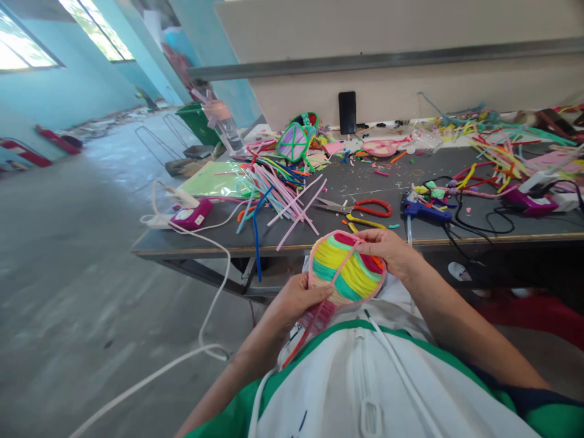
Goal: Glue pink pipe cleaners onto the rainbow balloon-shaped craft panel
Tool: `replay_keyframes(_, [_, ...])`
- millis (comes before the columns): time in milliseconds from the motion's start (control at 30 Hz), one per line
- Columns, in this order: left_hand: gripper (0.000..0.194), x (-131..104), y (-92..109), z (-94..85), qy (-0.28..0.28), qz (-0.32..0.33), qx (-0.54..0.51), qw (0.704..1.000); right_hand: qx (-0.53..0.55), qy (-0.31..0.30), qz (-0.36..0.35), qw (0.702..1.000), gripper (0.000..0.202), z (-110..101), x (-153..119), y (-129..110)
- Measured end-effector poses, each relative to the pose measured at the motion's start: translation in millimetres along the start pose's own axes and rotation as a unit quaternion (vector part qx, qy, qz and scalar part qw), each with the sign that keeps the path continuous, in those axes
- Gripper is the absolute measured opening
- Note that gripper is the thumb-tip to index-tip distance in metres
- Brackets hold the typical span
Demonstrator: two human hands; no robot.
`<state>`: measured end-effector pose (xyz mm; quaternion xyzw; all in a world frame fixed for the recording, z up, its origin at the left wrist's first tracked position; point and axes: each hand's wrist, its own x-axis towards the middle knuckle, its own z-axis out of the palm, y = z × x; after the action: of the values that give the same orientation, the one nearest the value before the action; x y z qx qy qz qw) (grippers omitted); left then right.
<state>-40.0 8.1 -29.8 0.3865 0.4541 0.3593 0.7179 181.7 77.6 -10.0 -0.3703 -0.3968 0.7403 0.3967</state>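
Note:
A round pipe-cleaner disc (347, 267) with yellow, teal and magenta bands and a pink rim is between my hands, over my lap. My left hand (303, 299) grips its lower left edge, thumb on the front. At the upper right edge, my right hand (383, 248) pinches the disc near the end of a pink strip (343, 265) that crosses its face. The strip runs down past my left thumb. Just beyond, on the table, lie red-handled scissors (360, 207), yellow-handled pliers (365, 222) and a blue glue gun (426, 211).
The table (383, 176) carries loose pink pipe cleaners (285, 198), a purple-and-green craft piece (293, 143), a propped phone (347, 113) and a water bottle (228, 131). A purple power strip (191, 214) sits at the left edge. A white cable (219, 286) hangs to the floor.

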Motion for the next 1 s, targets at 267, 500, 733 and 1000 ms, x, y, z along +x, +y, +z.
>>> replay_keyframes(267, [0.046, 0.1, -2.9, -2.3, 0.001, -0.002, -0.002, 1.0, -0.007, -0.029, 0.011, 1.0, 0.041, -7.1, 2.7, 1.0])
replay_keyframes(500, [0.045, 0.4, -4.7, -3.3, -0.009, 0.002, 0.014, 1.0, -0.018, -0.015, 0.015, 1.0, 0.039, -5.6, 2.7, 1.1])
replay_keyframes(733, [0.046, 7.1, -3.6, -18.7, -0.044, -0.036, -0.003, 0.998, -0.023, 0.047, 0.018, 0.998, 0.035, -3.6, 5.7, 1.9])
replay_keyframes(1000, [0.05, 10.5, -2.1, -31.9, -0.018, -0.02, -0.021, 0.999, -0.027, 0.09, 0.021, 0.995, 0.034, -11.4, 12.7, 3.8])
